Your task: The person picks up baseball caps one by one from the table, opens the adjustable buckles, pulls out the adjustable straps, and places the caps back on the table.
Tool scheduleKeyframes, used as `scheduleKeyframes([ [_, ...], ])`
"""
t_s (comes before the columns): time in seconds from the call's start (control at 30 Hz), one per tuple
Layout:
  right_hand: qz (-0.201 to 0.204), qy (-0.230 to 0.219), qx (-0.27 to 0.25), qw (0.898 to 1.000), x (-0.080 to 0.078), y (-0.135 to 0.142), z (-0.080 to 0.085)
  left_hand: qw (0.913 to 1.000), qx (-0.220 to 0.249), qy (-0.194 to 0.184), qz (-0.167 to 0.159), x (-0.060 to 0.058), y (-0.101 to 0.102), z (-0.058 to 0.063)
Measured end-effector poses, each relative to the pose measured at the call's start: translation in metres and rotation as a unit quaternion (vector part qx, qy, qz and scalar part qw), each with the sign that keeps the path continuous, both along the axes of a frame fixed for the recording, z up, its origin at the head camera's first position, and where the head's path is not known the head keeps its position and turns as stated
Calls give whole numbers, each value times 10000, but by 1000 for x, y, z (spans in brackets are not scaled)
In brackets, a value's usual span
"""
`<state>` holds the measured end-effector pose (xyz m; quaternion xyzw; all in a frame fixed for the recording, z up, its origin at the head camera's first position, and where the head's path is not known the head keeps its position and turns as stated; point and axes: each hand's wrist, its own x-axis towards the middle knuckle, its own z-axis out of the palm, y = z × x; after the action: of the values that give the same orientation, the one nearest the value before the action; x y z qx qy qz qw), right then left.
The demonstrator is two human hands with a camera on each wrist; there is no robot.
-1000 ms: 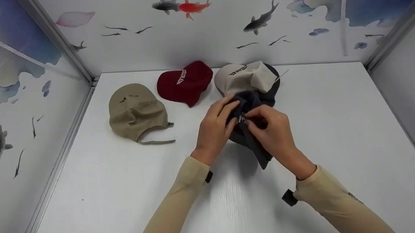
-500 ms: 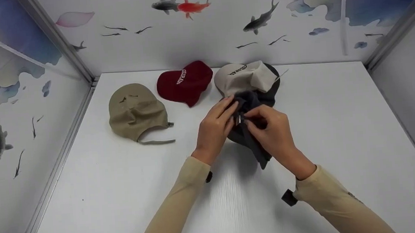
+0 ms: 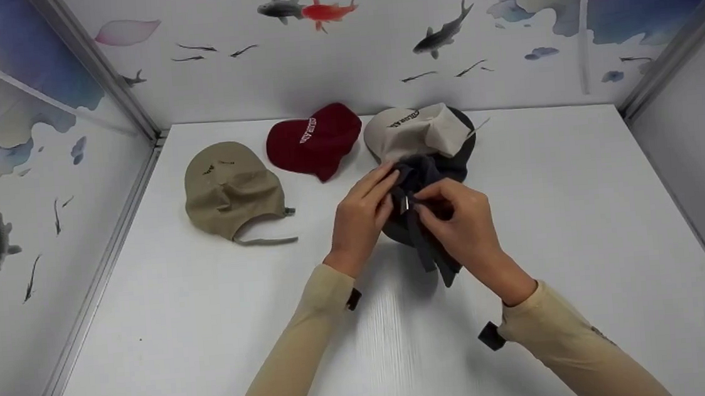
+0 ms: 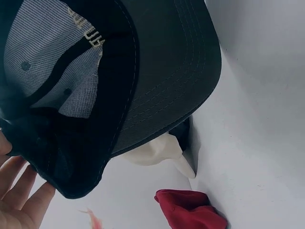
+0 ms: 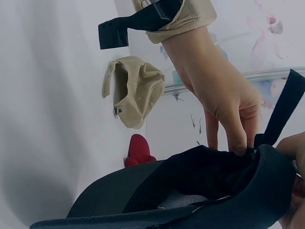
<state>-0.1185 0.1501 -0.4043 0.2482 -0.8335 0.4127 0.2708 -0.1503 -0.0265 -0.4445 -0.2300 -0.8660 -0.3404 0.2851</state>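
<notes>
A dark grey cap (image 4: 181, 57) is held up over the white table, its inside and brim facing the left wrist camera. My left hand (image 3: 357, 223) grips the back edge of the cap, thumb on one side and fingers on the other. With thumb and index finger my right hand (image 3: 464, 220) pinches the cap's back strap beside a small metal buckle (image 3: 404, 204). The dark strap (image 3: 421, 249) hangs below the buckle in the head view, and in the right wrist view it sticks out past the cap's edge. My right fingertips are partly hidden.
Behind the held cap lies a cream cap (image 3: 407, 134), with another dark cap (image 3: 466, 142) partly under it. A maroon cap (image 3: 316, 141) sits near the back wall. Farther left is a khaki cap (image 3: 232, 192) with its strap undone. Printed panels surround the table (image 3: 582, 236).
The strap's loose end has swung left and now hangs apart from the brim. The buckle shows more clearly. My left hand has shifted slightly left, while my right hand stays almost still.
</notes>
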Motion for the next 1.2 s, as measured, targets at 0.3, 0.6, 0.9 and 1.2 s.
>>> scheduleKeyframes([
  [0.3,83,35,-41,10000,0,0,1,9981,517,-345,-42,-3,-3,1],
  [0.6,148,39,-112,9998,1,1,0,9905,1124,-765,-190,-7,-8,2],
  [0.9,220,113,-249,9994,1,2,-2,9863,1349,-955,-10,-11,-13,0],
  [1.2,194,38,-193,9996,1,2,0,9960,728,-518,-14,-5,-12,2],
])
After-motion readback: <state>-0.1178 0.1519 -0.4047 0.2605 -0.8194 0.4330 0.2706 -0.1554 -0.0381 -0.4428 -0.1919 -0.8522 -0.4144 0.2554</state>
